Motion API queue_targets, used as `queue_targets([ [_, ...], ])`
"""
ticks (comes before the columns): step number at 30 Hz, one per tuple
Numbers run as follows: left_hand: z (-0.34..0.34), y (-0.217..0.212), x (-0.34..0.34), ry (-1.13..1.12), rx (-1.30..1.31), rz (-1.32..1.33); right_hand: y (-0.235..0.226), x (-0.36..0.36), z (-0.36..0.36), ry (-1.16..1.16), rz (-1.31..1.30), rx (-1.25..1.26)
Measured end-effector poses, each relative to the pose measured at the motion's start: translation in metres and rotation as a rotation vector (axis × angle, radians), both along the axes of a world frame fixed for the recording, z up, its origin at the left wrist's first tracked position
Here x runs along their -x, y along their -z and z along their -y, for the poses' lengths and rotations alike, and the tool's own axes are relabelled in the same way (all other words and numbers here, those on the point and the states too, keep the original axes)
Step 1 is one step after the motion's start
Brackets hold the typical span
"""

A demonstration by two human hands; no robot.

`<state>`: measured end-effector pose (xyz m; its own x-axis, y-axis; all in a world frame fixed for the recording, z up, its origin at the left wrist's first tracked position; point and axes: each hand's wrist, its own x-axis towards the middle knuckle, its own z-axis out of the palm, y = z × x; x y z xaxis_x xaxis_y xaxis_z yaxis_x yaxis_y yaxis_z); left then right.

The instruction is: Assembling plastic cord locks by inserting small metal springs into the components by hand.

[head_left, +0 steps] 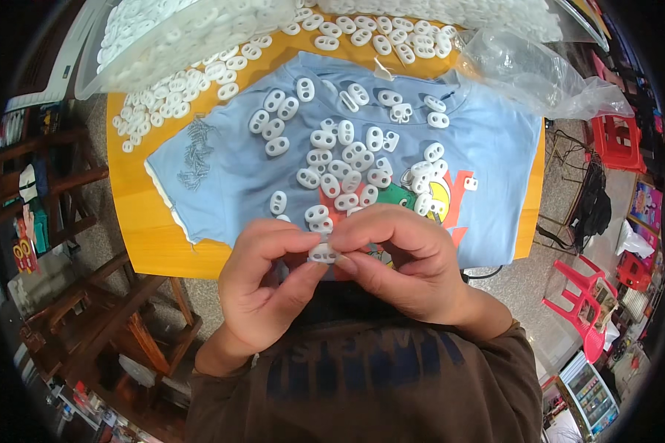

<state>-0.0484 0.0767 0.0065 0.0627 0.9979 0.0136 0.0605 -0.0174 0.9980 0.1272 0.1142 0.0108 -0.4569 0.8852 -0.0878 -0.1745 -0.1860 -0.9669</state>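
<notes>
Between the fingertips of both my hands is a white oval plastic piece with two holes [322, 255], close to my body over the table's near edge. My left hand [262, 284] pinches its left side with thumb and forefinger. At the other side, the thumb and forefinger of my right hand [410, 258] press on it. More white two-holed ovals [351, 181] lie scattered just beyond my fingers on a light blue T-shirt [488, 148] with a printed picture. A heap of small thin grey parts [196, 155] rests on the shirt's left; their kind is too small to tell.
The shirt covers much of a yellow table [155, 240]. Loose white ovals [174, 96] line its far left edge. At the back stands a translucent bin [192, 48] full of them, with a clear plastic bag [547, 74] to the right. Red stools [584, 306] stand on the right.
</notes>
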Motion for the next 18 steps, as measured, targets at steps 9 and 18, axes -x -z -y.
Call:
queue_targets([
  [9,-0.011,-0.007,0.009,0.092,-0.168,-0.32,-0.001,-0.01,-0.008,-0.013,0.332,-0.471],
  [18,-0.023,0.012,0.026,-0.19,-0.243,-0.499,-0.004,-0.021,-0.037,-0.002,0.878,-0.922],
])
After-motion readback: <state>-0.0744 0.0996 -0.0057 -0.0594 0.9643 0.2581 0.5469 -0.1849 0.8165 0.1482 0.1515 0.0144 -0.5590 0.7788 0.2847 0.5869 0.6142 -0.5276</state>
